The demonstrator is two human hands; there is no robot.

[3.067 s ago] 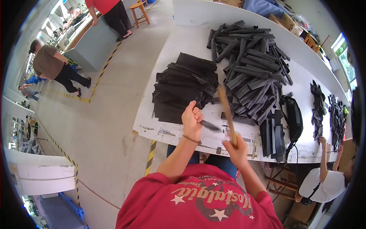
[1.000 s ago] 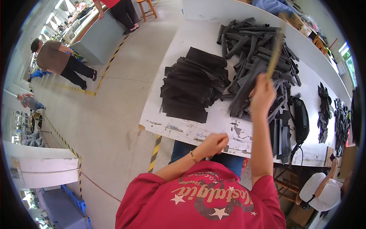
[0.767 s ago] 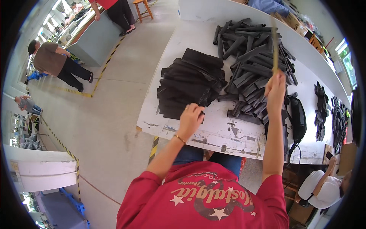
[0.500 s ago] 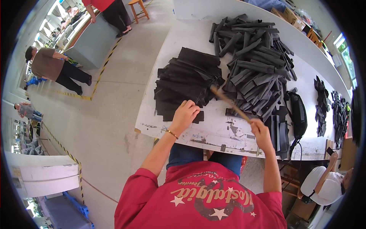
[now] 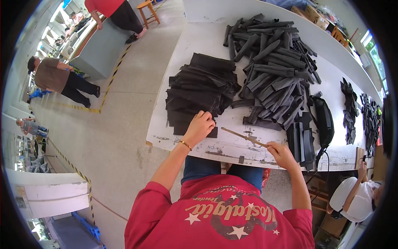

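Observation:
My left hand (image 5: pixel 200 125) rests at the near right edge of a stack of flat black fabric pieces (image 5: pixel 199 87), fingers bent and pressed together on the edge of a piece. What lies under the fingertips is partly hidden. A thin wooden stick (image 5: pixel 244 136) is gripped in my right hand (image 5: pixel 282 154) by its right end. The stick slants up to the left, just above the white table, its tip apart from the stack. Beyond it lies a big heap of dark grey rolled tubes (image 5: pixel 273 70).
On the white table (image 5: pixel 166 143), flat dark strips (image 5: pixel 300 143) and a black bag (image 5: pixel 322 122) lie to the right. More dark bundles (image 5: pixel 349 112) sit farther right. A low white wall (image 5: pixel 323 39) borders the back. One person (image 5: pixel 352 199) sits at right; others stand at left.
The stick has swung down and away from the heap toward the table's near edge. My right hand has moved slightly lower. My left hand stays at the stack's edge.

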